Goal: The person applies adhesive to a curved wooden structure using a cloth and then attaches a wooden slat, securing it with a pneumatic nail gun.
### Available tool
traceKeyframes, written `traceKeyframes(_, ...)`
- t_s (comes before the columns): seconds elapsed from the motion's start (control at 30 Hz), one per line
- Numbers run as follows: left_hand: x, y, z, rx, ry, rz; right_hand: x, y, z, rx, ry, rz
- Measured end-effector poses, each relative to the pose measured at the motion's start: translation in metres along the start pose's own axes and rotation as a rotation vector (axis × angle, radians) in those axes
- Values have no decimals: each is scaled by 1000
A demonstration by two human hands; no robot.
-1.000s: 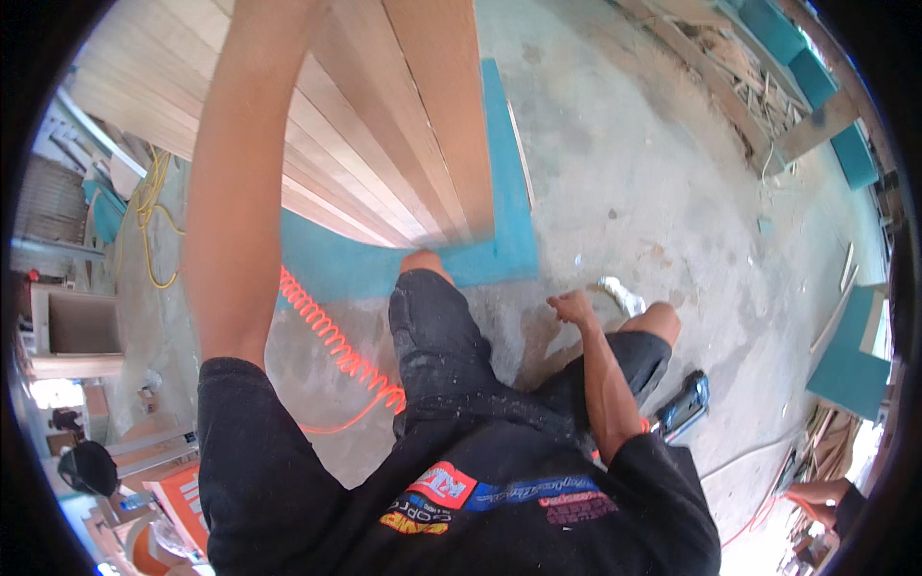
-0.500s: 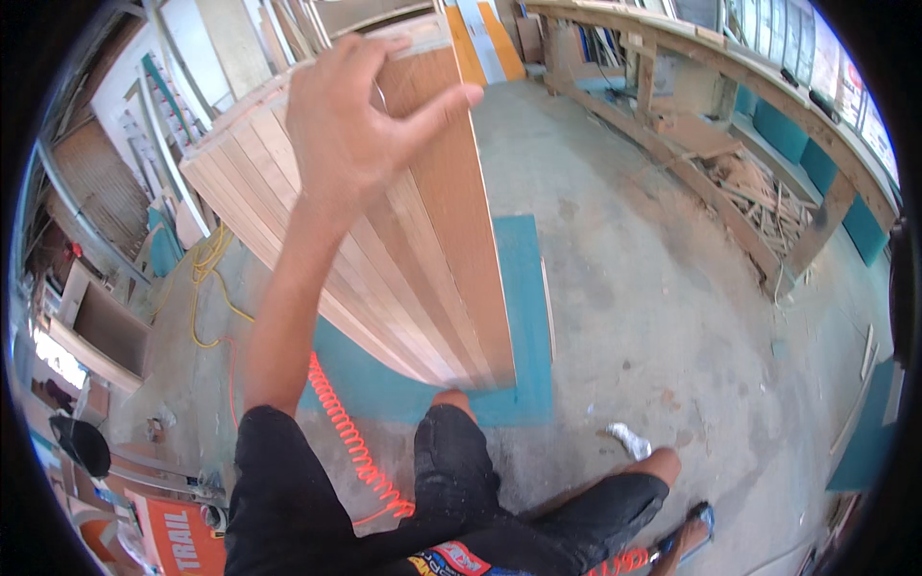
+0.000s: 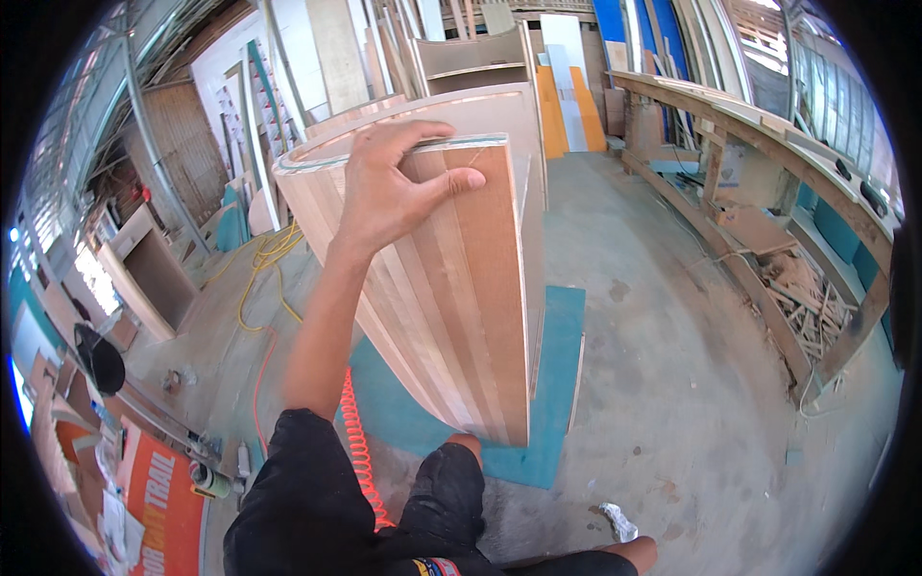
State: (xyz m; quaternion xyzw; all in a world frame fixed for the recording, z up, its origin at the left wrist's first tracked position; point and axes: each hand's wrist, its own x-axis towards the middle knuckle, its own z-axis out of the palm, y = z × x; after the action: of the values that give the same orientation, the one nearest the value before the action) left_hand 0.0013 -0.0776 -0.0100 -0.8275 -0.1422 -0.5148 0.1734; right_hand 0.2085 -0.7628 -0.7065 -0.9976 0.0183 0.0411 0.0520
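In front of me stands a curved wooden cabinet (image 3: 423, 288), its side built of narrow vertical strips in pale and reddish brown. My left hand (image 3: 394, 192) grips its top edge, fingers over the top and thumb stretched along the strip face. The cabinet's foot rests on a teal sheet (image 3: 552, 384) on the floor, close to my knee. A coiled orange air hose (image 3: 357, 451) runs down beside my left leg. My right hand is out of view.
At the right, a long wooden workbench (image 3: 749, 120) has wood scraps (image 3: 807, 288) under it. A yellow cable (image 3: 254, 283) lies on the floor at left, near an open box frame (image 3: 154, 274). Crumpled foil-like material (image 3: 619, 521) lies by my right knee. Boards (image 3: 571, 96) lean at the back.
The view has tilted up, showing more of the cabinet's top and the back of the room. My right hand, earlier low at right near an orange hose, has left the view.
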Motion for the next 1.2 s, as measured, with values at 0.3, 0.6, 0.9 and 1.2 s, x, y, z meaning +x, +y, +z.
traceKeyframes(0.3, -4, -4, 6, -219, -50, -125, 23, -30, -17, 22, -8, 1)
traceKeyframes(0.6, -6, 1, 6, -419, -79, -320, 23, -31, -26, 41, 4, 34)
traceKeyframes(0.9, -1, -1, 5, -420, -116, -262, 26, -35, -30, 56, 15, 77)
traceKeyframes(1.2, -1, -3, 1, -283, -120, -194, 32, -25, -40, 140, 121, 175)
